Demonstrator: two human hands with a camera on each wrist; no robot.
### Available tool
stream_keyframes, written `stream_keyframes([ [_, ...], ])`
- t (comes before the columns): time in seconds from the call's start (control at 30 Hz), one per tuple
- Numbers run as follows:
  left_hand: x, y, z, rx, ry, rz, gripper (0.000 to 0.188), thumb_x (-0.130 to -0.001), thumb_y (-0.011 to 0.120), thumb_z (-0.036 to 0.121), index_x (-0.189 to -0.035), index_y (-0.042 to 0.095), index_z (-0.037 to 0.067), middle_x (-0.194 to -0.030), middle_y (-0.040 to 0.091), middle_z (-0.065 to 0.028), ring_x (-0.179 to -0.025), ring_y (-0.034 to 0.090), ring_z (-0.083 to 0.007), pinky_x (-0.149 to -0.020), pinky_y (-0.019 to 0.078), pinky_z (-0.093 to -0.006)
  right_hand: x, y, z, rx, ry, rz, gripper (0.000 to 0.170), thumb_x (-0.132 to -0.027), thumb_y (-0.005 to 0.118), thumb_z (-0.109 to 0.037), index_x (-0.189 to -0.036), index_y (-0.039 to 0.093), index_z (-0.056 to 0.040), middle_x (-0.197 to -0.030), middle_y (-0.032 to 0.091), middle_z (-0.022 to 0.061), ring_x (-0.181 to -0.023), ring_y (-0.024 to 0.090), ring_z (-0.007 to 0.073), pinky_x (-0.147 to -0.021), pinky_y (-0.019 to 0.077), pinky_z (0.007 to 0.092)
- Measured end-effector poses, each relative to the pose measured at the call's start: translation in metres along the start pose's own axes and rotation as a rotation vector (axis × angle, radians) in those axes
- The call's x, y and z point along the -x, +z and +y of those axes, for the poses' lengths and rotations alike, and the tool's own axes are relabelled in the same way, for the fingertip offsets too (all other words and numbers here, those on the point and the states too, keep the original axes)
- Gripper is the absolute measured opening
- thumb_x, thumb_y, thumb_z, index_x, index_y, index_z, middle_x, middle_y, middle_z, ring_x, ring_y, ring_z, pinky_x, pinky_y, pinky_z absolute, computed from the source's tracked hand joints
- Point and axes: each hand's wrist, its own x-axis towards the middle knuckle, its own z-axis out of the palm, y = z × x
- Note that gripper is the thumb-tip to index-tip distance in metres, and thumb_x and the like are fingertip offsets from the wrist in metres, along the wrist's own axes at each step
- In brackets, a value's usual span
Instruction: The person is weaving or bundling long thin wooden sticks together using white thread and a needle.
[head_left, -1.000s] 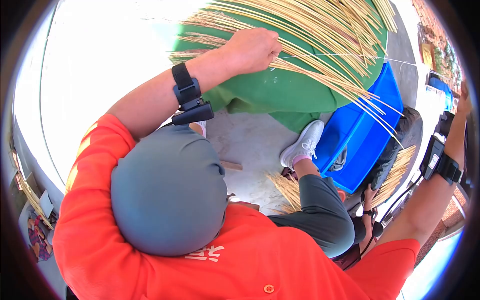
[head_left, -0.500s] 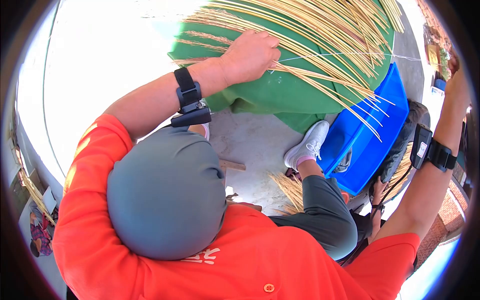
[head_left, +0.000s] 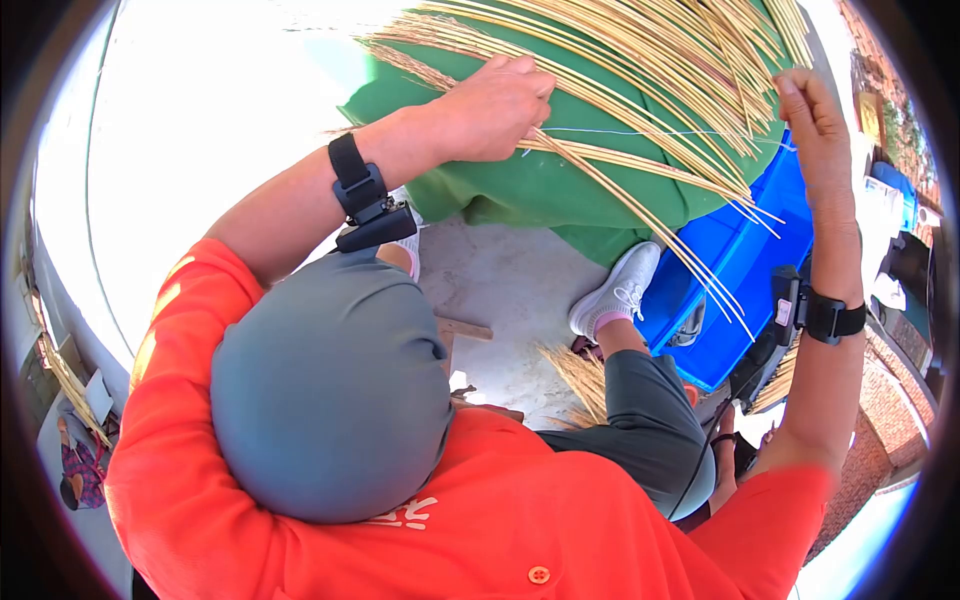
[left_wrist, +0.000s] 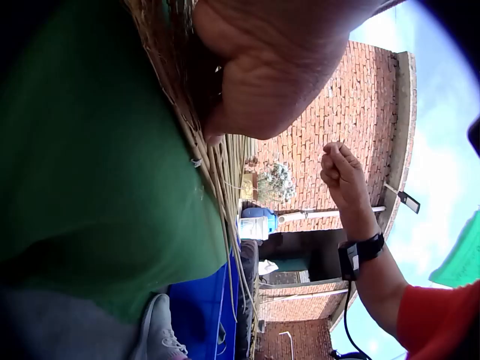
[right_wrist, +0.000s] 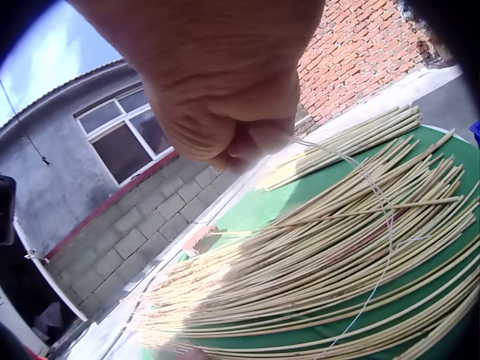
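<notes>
My left hand [head_left: 500, 108] grips a small bundle of straw stalks [head_left: 640, 165] near the front edge of the green cloth [head_left: 560, 195]. A thin white string [head_left: 640, 133] runs from the bundle by its fingers to the right. At the cloth's right end my right hand [head_left: 815, 120] is raised, thumb against curled fingers. The right wrist view shows the doubled string [right_wrist: 389, 232] coming out of its pinch and hanging in a loose curve over the stalks. In the left wrist view the gripped stalks [left_wrist: 214, 172] pass under the left thumb, their ends fanning out.
Many loose stalks [head_left: 640, 50] lie spread over the cloth-covered table. A blue bin [head_left: 700, 345] stands on the floor below its right end, beside a grey shoe [head_left: 615, 290]. More straw [head_left: 580, 380] lies by the leg. A brick [right_wrist: 200, 240] sits on the table's far side.
My right hand has come in from the far right edge to the cloth's right end, still with the string. The left hand has shifted slightly, and the stalk ends it holds have swung.
</notes>
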Motion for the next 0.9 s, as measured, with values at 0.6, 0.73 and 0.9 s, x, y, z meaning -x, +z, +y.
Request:
stream_keyframes([
  [0.6,0.005,0.001,-0.005,0.004,0.057,0.305,0.011,-0.068,0.067,0.010,-0.076,0.061,0.005,-0.083,0.052,-0.0053,-0.085,0.049,-0.0237,-0.075,0.0427,-0.0345,0.087,0.130,0.042,0.083,-0.015,-0.449,0.028,-0.067,0.075,-0.018,-0.078,0.053,-0.0045,-0.062,0.047,0.0068,-0.057,0.048,0.0187,-0.053,0.0399,0.0321],
  [0.73,0.019,-0.001,-0.011,-0.146,0.159,0.276,0.028,-0.068,0.067,0.011,-0.094,0.061,0.005,-0.097,0.057,-0.0045,-0.091,0.052,-0.0227,-0.079,0.0451,-0.0345,0.088,0.132,0.041,0.007,0.196,-0.423,0.034,-0.065,0.077,-0.018,-0.083,0.052,-0.0054,-0.062,0.048,0.0051,-0.057,0.046,0.0182,-0.054,0.0404,0.0304],
  [0.9,0.034,0.012,-0.004,-0.275,0.250,0.194,0.050,-0.067,0.068,0.014,-0.113,0.055,0.004,-0.115,0.055,-0.0062,-0.106,0.050,-0.0219,-0.095,0.0416,-0.0358,0.085,0.127,0.042,0.011,0.202,-0.420,0.033,-0.068,0.076,-0.014,-0.088,0.052,-0.0048,-0.062,0.045,0.0015,-0.058,0.042,0.0125,-0.055,0.0392,0.0273],
])
